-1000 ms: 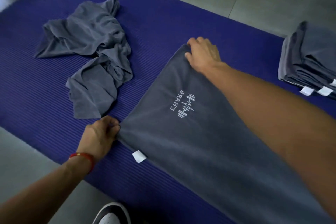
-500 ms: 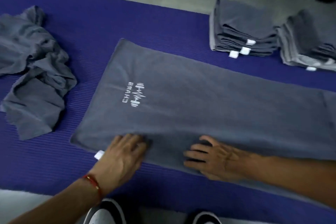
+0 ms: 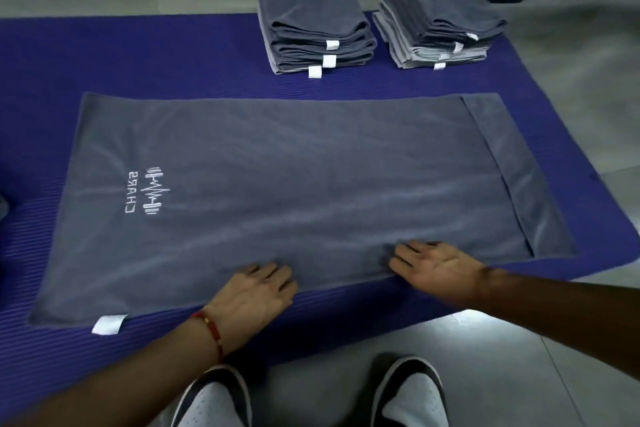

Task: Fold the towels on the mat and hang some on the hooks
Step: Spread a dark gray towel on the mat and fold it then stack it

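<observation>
Shoes at bottom of view, on bare floor just off near edge of mat.

Both hands now on near long edge of spread towel, abt mid-length. 1 s ago they pinched the two left-end corners; half a sec ago they'd come to the near edge, and they stay there.

L hand: fingers straight, flat on cloth, palm half on mat. Holds nothing. Red band on wrist.

R hand: fingers spread, laid flat on the hem, no pinch visible; fingertips blurred, can't tell if any are tucked under.

Towel lies flat across mat centre, logo twd left end, white tag at near-left corner, darker band at right end. Few ripples left.

Reading: spreading done, smoothing nearly done; next prob. lift near edge and fold lengthwise to far edge.

Far edge of mat: two folded stacks, left stack and right stack, side by side, apart. Hooks not in view.
</observation>
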